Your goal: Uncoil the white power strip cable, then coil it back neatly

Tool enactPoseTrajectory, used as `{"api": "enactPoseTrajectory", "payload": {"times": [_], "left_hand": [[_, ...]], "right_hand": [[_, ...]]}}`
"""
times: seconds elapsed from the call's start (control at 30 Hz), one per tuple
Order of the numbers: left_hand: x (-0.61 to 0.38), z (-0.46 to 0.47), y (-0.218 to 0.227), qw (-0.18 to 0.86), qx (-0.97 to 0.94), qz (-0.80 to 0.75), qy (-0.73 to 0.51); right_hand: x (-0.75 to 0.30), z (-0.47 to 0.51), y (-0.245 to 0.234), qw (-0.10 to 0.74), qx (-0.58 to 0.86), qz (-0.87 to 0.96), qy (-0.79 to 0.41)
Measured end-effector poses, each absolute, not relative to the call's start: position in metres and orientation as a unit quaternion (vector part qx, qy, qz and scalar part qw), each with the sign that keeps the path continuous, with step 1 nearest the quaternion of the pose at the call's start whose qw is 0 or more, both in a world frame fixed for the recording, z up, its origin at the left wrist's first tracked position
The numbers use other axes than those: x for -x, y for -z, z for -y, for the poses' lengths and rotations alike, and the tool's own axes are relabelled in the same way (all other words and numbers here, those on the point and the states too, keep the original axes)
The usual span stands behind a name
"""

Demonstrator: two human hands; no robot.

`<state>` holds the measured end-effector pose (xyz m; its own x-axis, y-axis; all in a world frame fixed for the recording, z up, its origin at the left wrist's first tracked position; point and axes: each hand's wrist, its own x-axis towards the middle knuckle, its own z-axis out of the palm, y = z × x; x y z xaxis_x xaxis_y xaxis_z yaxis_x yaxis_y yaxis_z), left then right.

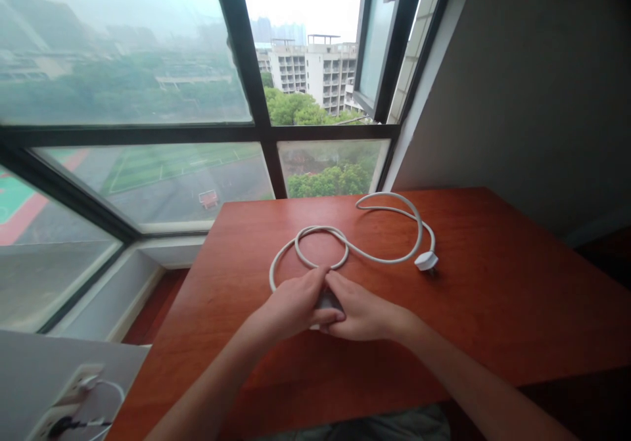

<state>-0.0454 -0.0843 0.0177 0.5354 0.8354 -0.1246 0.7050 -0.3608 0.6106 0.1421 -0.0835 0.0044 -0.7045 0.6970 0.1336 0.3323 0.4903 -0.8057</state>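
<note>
My left hand [296, 304] and my right hand [363, 311] meet over the near middle of the table, fingertips touching at the top. Between them is a small pale grey-white block [329, 301], mostly covered by my fingers, so its kind does not show. Both hands are closed around it from either side, thumbs toward me. A thick white power cord [420, 231] runs from behind my left hand, makes a loop just beyond my hands, then curves off to the right. It ends in a white plug [426, 261], whose prongs point down at the tabletop.
The reddish-brown wooden table [473, 309] reaches to a dark-framed window [325, 133], with one pane swung outward. A grey wall [513, 79] rises at the right. Low on the left are wall sockets [73, 388] with a white and a black plug in them.
</note>
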Motion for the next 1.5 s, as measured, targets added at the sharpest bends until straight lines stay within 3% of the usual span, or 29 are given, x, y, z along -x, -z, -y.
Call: {"api": "enactPoseTrajectory", "payload": {"times": [0.3,0.47,0.7,1.07,1.27,1.5], "left_hand": [[0.043,0.090,-0.016,0.280,-0.848,-0.447,-0.059],[0.050,0.091,-0.027,0.241,-0.863,-0.444,-0.002],[0.073,0.087,-0.045,0.294,-0.836,-0.463,-0.019],[0.088,0.059,-0.029,0.236,-0.796,-0.548,-0.104],[0.073,0.031,-0.006,0.273,-0.725,-0.571,-0.271],[0.053,0.013,0.008,0.278,-0.712,-0.586,-0.270]], "right_hand": [[-0.168,0.055,-0.014,0.189,0.286,0.858,-0.383],[-0.153,0.035,0.000,0.231,0.388,0.858,-0.245],[-0.127,0.024,0.034,0.186,0.386,0.896,-0.114],[-0.142,0.024,0.030,0.403,0.417,0.745,-0.328],[-0.143,0.022,0.035,0.450,0.383,0.679,-0.435],[-0.140,0.028,0.031,0.458,0.344,0.680,-0.458]]}}
